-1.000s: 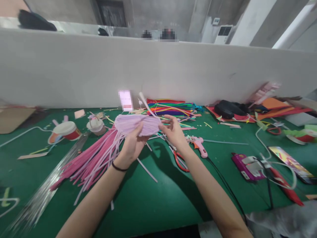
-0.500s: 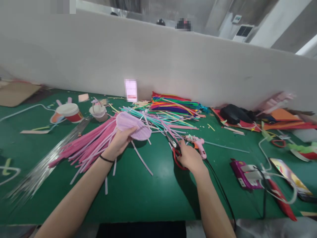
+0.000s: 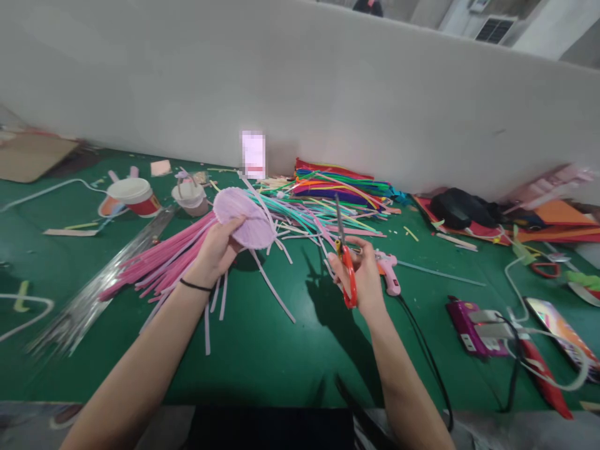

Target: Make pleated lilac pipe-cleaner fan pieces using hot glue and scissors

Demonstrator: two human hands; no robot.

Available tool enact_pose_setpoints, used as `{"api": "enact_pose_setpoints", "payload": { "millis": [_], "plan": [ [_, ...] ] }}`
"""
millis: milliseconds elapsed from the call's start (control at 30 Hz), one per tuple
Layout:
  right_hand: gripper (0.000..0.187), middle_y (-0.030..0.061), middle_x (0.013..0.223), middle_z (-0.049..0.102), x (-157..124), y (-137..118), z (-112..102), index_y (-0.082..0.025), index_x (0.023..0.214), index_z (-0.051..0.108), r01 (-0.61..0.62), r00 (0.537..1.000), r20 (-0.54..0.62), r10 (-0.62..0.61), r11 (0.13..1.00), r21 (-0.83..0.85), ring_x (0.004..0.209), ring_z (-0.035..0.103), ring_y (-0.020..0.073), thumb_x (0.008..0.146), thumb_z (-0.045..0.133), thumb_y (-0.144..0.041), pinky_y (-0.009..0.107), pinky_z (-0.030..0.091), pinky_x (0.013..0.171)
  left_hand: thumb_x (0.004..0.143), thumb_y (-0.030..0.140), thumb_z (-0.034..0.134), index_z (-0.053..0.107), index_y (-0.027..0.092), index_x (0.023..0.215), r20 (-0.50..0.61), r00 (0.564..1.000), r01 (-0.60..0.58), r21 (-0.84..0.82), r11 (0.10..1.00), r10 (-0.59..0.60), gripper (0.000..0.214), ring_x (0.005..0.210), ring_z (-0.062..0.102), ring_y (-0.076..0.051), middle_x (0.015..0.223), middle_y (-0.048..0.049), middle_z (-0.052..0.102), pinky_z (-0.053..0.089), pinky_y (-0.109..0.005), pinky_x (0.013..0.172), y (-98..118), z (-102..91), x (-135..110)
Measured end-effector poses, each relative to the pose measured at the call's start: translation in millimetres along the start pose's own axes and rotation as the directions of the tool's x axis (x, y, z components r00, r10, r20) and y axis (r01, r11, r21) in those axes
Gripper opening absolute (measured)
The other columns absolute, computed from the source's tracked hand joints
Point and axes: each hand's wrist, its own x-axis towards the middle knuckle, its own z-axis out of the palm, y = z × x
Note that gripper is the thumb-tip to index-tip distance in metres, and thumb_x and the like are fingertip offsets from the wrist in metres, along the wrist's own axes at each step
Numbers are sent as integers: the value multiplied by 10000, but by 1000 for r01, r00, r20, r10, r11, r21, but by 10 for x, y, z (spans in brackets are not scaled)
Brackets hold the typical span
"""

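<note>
My left hand grips a pale pink disc woven from fuzzy stems, held up above the green table. A loose stem end sticks up from the disc's top. My right hand holds red-handled scissors lifted off the table, blades pointing up and closed. A heap of pink and lilac stems lies under my left wrist. The two hands are about a hand's width apart.
A pink glue gun lies just right of my right hand, its black cord trailing toward me. Coloured stems pile at the wall. Two paper cups stand at left, a clear stem bundle beside them. A purple device and cables lie right.
My right hand left the disc, dropped to the table, took the scissors and lifted them. My left hand kept holding the disc. The camera tilted down.
</note>
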Motion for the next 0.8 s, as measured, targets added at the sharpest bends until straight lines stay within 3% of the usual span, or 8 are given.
{"api": "enact_pose_setpoints", "payload": {
  "millis": [67,133,200,367,500,633,800],
  "plan": [
    [535,-41,739,624,-11,13,37,-265,1268,436,72,992,-107,-68,997,31,611,633,182,809,670,-408,325,520,610,859,143,620,694,113,991,-30,999,15,-21,1000,-16,153,846,726,-180,949,-78,760,609,-264,782,-7,8,6],
    [469,11,841,669,-14,31,52,-240,1263,479,141,967,-204,-152,988,-67,733,680,201,845,633,-386,350,541,709,923,209,564,695,116,1009,-39,999,29,-40,999,-31,182,890,727,-194,964,-89,762,606,-279,818,-25,22,9],
    [397,46,908,695,-7,59,49,-220,1211,534,190,951,-211,-225,966,-175,811,693,212,857,624,-375,372,543,782,958,257,520,693,123,1043,-25,998,56,-54,997,-57,235,938,723,-210,983,-95,763,601,-304,856,-52,30,18],
    [409,70,967,704,-15,124,49,-216,1104,585,332,935,-32,-354,901,-278,887,678,229,780,729,-419,401,538,855,958,270,526,694,115,1061,-15,994,104,-32,994,-105,251,932,725,-212,998,-106,762,595,-309,869,-130,-24,89],
    [534,82,1067,692,-86,128,104,-228,1185,519,352,936,65,-347,912,-208,941,667,232,755,768,-426,409,533,886,946,274,545,691,122,1088,-23,995,100,-6,995,-101,254,926,725,-217,1026,-114,757,594,-308,858,-169,-72,127],
    [528,79,1133,628,-152,96,168,-252,1236,460,355,932,149,-330,913,-200,997,639,227,811,718,-426,419,530,917,919,259,572,679,129,1089,-7,996,90,-3,996,-90,239,920,721,-205,1071,-107,745,598,-274,808,-172,-81,112],
    [807,179,1276,472,-206,19,223,-190,1420,288,502,864,252,-437,790,-353,1240,492,323,809,706,-510,531,463,1008,859,183,555,656,139,1116,132,981,144,-27,989,-139,279,744,705,-172,958,-61,748,592,-252,593,-107,-108,74]
  ]
}}
